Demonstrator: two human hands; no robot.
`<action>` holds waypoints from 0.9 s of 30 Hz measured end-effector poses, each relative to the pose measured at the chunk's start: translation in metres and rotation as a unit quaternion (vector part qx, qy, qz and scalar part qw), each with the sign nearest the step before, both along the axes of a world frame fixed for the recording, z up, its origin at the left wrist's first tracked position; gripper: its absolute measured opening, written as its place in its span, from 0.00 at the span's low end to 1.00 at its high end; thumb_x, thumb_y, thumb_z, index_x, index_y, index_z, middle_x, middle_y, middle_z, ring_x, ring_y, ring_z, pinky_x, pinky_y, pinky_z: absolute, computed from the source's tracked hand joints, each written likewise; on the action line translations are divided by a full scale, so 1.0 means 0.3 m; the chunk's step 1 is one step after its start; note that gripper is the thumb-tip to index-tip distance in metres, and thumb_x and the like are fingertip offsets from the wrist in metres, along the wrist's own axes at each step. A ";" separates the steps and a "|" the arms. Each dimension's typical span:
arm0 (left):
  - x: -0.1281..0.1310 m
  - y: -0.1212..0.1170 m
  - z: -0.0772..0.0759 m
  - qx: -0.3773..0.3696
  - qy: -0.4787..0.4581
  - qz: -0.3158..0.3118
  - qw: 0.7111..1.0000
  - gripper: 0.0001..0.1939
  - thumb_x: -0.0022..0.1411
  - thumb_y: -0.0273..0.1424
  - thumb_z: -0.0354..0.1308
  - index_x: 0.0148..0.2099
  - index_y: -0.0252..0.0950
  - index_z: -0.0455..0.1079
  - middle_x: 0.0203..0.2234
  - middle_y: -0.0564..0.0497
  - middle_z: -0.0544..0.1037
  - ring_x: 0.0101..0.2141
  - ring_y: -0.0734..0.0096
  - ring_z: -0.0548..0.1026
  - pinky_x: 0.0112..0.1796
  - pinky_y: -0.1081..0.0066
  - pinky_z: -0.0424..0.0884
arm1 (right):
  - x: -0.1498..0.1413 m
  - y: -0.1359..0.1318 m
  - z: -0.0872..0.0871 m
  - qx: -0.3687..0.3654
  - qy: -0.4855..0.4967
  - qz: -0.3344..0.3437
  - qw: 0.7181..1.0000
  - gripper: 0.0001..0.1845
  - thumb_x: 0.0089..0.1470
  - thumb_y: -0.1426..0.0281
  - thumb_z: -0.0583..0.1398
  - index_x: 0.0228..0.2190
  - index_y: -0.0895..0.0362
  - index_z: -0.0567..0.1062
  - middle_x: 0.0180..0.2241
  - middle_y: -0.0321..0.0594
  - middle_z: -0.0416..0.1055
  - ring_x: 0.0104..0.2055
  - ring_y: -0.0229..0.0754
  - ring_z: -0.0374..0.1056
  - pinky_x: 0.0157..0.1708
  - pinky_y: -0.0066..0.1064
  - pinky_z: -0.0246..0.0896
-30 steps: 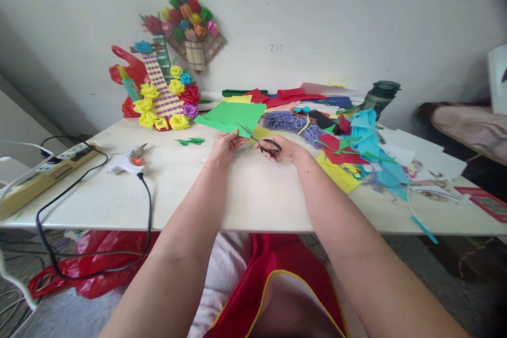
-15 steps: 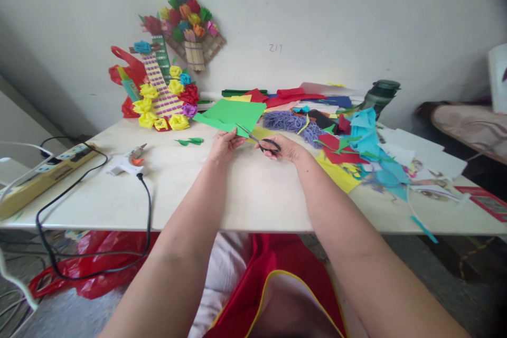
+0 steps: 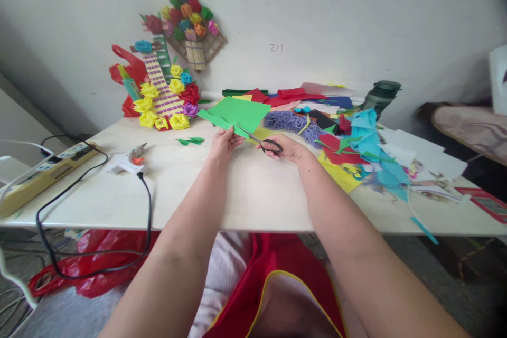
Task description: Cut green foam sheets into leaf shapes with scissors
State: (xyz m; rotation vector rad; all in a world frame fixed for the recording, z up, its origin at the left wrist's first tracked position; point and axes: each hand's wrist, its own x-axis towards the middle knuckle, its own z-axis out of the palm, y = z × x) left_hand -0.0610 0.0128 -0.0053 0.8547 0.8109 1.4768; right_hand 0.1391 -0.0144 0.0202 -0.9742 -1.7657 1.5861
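Reaching both forearms over the white table (image 3: 269, 195), working above its middle, probably for elbow room between piles. Facing a flower craft (image 3: 162, 82) at the back left, likely placed there to be out of the arms' way. Having blue paper (image 3: 364, 134) and other scraps heaped at the right, with yarn (image 3: 291, 122) just beyond the right hand (image 3: 287, 149). Holding a green sheet (image 3: 241, 111) with its near edge lifted, seemingly to let a blade pass underneath. Pinching that edge in the left hand (image 3: 225, 142), thumb on top and other fingers below, apparently to steady the paper right beside the blades. Gripping the scissors (image 3: 273, 142) with the right fingers through the black handles, pointing the blades leftward and away, across the sheet; being unable to tell how far apart the blades are. Having small green cuttings (image 3: 196, 140) lying left of the left hand, perhaps apart to avoid mixing with the scraps.
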 end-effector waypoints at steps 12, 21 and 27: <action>0.001 -0.011 0.012 -0.006 0.001 0.025 1.000 0.10 0.57 0.35 0.59 0.33 0.35 0.62 0.16 0.55 0.72 0.18 0.75 0.73 0.26 0.75 0.72 | 0.021 0.016 -0.013 -0.005 0.014 0.030 0.999 0.16 0.49 0.64 0.61 0.32 0.66 0.72 0.13 0.29 0.60 0.12 0.27 0.49 0.13 0.24 0.39; 0.000 -0.008 0.017 -0.010 0.005 0.021 1.000 0.10 0.57 0.35 0.58 0.33 0.37 0.60 0.15 0.56 0.71 0.17 0.75 0.72 0.25 0.75 0.72 | 0.021 0.005 0.004 -0.014 -0.003 0.032 0.999 0.13 0.51 0.66 0.59 0.32 0.66 0.71 0.13 0.29 0.60 0.12 0.27 0.48 0.13 0.23 0.40; -0.002 -0.011 0.022 -0.009 0.011 0.022 1.000 0.11 0.57 0.36 0.57 0.35 0.39 0.58 0.15 0.57 0.71 0.18 0.74 0.73 0.25 0.75 0.71 | 0.026 0.011 0.000 -0.006 -0.004 0.034 0.999 0.13 0.51 0.66 0.60 0.32 0.66 0.72 0.13 0.30 0.60 0.12 0.27 0.49 0.12 0.23 0.39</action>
